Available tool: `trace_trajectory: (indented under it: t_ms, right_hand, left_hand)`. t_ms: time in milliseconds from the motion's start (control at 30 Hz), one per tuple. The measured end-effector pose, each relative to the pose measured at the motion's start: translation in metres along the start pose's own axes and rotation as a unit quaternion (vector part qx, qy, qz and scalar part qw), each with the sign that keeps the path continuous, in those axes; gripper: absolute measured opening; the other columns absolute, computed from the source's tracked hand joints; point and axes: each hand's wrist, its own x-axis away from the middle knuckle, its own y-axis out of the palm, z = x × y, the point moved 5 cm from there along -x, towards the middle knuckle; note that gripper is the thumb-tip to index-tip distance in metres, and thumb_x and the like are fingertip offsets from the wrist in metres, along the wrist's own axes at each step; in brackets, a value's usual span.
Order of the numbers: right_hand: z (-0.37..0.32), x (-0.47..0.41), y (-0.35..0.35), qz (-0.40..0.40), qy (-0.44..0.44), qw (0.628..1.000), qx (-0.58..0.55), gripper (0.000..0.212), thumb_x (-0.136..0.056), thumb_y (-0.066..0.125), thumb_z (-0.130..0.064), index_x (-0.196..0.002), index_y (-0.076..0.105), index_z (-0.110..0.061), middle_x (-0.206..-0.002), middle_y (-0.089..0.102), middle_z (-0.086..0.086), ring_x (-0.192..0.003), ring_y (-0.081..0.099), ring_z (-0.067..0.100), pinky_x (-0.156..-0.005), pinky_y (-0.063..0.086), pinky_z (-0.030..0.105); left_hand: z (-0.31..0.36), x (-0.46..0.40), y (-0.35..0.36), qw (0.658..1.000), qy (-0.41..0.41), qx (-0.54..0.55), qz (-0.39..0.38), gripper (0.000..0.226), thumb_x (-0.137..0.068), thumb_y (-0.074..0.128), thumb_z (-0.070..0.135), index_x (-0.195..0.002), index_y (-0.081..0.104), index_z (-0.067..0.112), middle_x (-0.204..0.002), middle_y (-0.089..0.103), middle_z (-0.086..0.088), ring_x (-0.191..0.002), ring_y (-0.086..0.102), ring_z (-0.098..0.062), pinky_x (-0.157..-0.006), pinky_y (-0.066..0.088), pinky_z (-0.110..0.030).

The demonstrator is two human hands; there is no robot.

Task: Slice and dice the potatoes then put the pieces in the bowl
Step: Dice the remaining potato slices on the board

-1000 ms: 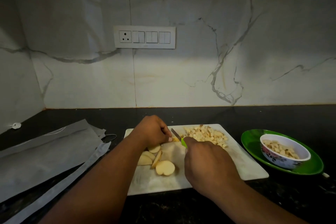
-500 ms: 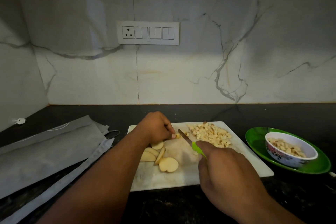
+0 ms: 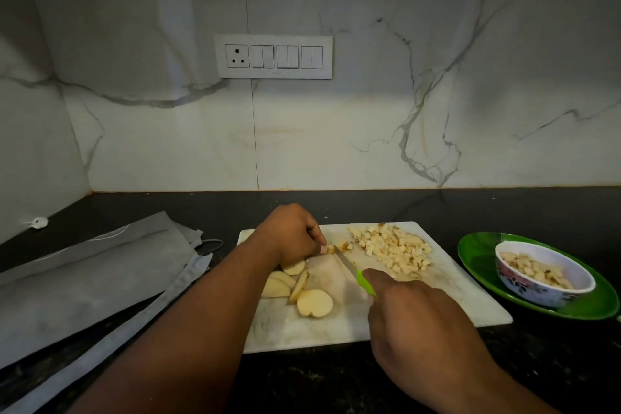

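While left hand (image 3: 290, 235) curls fingers down over small potato piece (image 3: 337, 248) on white cutting board (image 3: 463, 299), right hand (image 3: 416, 323) grips green-handled knife (image 3: 356, 274), blade tip at that piece. Potato slices (image 3: 299, 289) lie beside left wrist; diced pile (image 3: 391, 247) at board's far right. Patterned bowl (image 3: 544, 274), partly filled with dice, sits on green plate (image 3: 480, 255), right of board.

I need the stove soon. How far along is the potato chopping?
Partly done. The bowl already holds some pieces, and a diced pile waits on the board. The left hand steadies a piece while the right hand holds the knife. Several slices remain uncut.
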Motion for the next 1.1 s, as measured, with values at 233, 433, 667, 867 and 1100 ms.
trace_trajectory:
  t_ms: [233,433,667,867,1100]
  right_hand:
    - [0.01,-0.003,0.011,-0.015,0.043,0.999,-0.029,0.055,-0.099,0.037,-0.034,-0.153,0.028,-0.031,-0.108,0.068,-0.006,-0.097,0.062,0.014,-0.082,0.051,0.032]
    - [0.017,-0.013,0.012,-0.014,0.061,0.996,-0.06,0.045,-0.1,0.038,-0.041,-0.144,0.043,-0.033,-0.116,0.067,-0.008,-0.105,0.061,0.015,-0.086,0.052,0.034]
    - [0.031,-0.028,0.016,-0.004,0.105,0.981,-0.162,0.041,-0.1,0.045,-0.037,-0.14,0.054,-0.034,-0.128,0.064,-0.015,-0.117,0.058,0.012,-0.095,0.05,0.033]
    - [0.035,-0.03,0.017,0.0,0.121,0.97,-0.21,0.033,-0.1,0.047,-0.034,-0.13,0.062,-0.036,-0.115,0.068,-0.018,-0.106,0.061,0.008,-0.092,0.052,0.034]
    - [0.035,-0.03,0.018,-0.003,0.124,0.975,-0.186,0.033,-0.101,0.046,-0.035,-0.13,0.061,-0.033,-0.12,0.066,-0.013,-0.11,0.06,0.013,-0.091,0.052,0.034]
  left_hand:
    - [0.004,0.005,0.001,1.0,0.015,-0.021,0.003,0.008,-0.087,0.084,0.022,-0.083,0.081,0.028,-0.087,0.076,0.013,-0.087,0.07,-0.005,-0.089,0.06,-0.029]
    - [0.004,0.006,0.003,1.0,0.016,-0.02,0.002,0.008,-0.088,0.083,0.022,-0.085,0.08,0.029,-0.087,0.076,0.013,-0.086,0.07,-0.005,-0.085,0.059,-0.025]
    - [0.004,0.007,0.003,1.0,0.019,-0.015,0.009,0.007,-0.086,0.085,0.023,-0.083,0.081,0.028,-0.084,0.075,0.013,-0.085,0.07,-0.003,-0.083,0.058,-0.024]
    - [-0.001,0.007,0.003,1.0,0.024,0.007,0.013,0.012,-0.086,0.085,0.022,-0.081,0.079,0.031,-0.083,0.075,0.015,-0.083,0.069,-0.001,-0.073,0.05,-0.014]
    - [-0.005,0.007,0.002,0.999,0.014,0.036,0.019,0.012,-0.085,0.086,0.02,-0.081,0.08,0.03,-0.081,0.076,0.016,-0.079,0.069,0.003,-0.069,0.047,-0.009]
